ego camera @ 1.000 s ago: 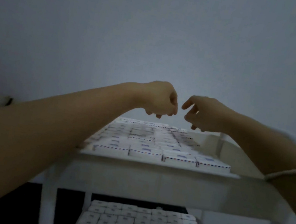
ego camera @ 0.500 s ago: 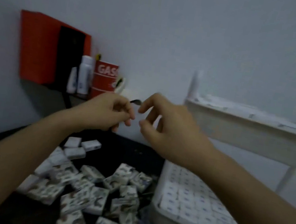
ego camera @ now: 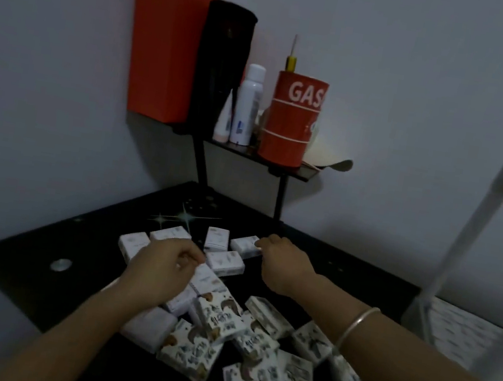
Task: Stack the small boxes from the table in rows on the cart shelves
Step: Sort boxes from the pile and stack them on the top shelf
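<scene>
Presently the right hand (ego camera: 281, 265) is pinching a small box (ego camera: 243, 247) on the counter (ego camera: 19, 273). The left hand (ego camera: 163, 271) is curling; its grip is unclear.

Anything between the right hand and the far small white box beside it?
Nothing visible does. The fingertips of the right hand touch the small white printed box at the pile's far edge on the black table.

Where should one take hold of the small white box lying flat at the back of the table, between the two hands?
Pinch the small box across its left and right side faces, coming down from above. It lies flat on the table, so only its low sides offer grip, and dark gaps beside it leave room for fingertips. The right hand looks nearer.
</scene>
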The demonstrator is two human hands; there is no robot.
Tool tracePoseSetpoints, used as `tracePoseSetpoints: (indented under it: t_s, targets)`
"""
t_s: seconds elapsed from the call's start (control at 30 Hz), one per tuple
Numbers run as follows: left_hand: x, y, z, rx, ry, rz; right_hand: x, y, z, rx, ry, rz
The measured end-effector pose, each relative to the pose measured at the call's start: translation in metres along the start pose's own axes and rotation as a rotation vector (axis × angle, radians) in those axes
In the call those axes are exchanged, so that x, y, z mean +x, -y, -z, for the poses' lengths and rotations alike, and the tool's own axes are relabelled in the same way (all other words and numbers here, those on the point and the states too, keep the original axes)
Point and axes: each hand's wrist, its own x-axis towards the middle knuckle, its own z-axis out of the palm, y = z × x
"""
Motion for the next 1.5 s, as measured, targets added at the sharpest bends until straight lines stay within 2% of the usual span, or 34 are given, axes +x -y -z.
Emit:
tracePoseSetpoints:
  t_s: [0.13, 0.33, 0.43, 0.53, 0.7, 0.87, 0.93, 1.0, 1.07, 1.13, 1.3, 1.43, 1.5]
  targets:
    - [0.042, -0.005, -0.023, 0.146, 0.017, -0.103, 0.051, -0.01, -0.017, 0.038, 0.085, -0.032]
    - [0.081, 0.002, -0.047, 0.446, 0.156, -0.061, 0.089, -0.018, -0.039, 0.232, 0.159, -0.129]
    - [0.087, 0.005, -0.05, 0.396, 0.209, -0.065, 0.087, -0.024, -0.038, 0.381, 0.126, -0.134]
    - [0.086, -0.001, -0.054, 0.355, 0.154, -0.126, 0.077, -0.033, -0.032, 0.513, 0.095, -0.162]
    - [0.073, -0.004, -0.052, 0.215, 0.132, -0.104, 0.048, -0.038, -0.022, 0.518, 0.018, -0.188]
    - [0.064, -0.025, -0.021, 0.05, 0.096, -0.082, 0.001, -0.032, 0.01, 0.581, -0.153, -0.196]
    - [0.057, -0.046, -0.005, -0.122, 0.117, -0.07, -0.025, -0.025, 0.032, 0.623, -0.177, -0.143]
    - [0.047, -0.076, 0.009, -0.276, 0.127, -0.076, -0.055, -0.017, 0.057, 0.764, -0.154, -0.085]
    - [0.038, -0.111, 0.021, -0.4, 0.104, -0.105, -0.087, -0.013, 0.083, 0.92, -0.133, -0.064]
    - [0.029, -0.148, 0.035, -0.495, 0.056, -0.155, -0.121, -0.014, 0.112, 0.948, -0.185, -0.041]
    - [0.004, -0.252, 0.059, -0.677, -0.036, -0.374, -0.21, -0.036, 0.192, 0.899, -0.395, 0.029]
    - [-0.006, -0.338, 0.072, -0.84, 0.06, -0.524, -0.276, -0.072, 0.255, 0.683, -0.668, 0.022]
    - [0.0, -0.375, 0.071, -0.812, 0.086, -0.56, -0.305, -0.099, 0.283, 0.594, -0.763, -0.007]
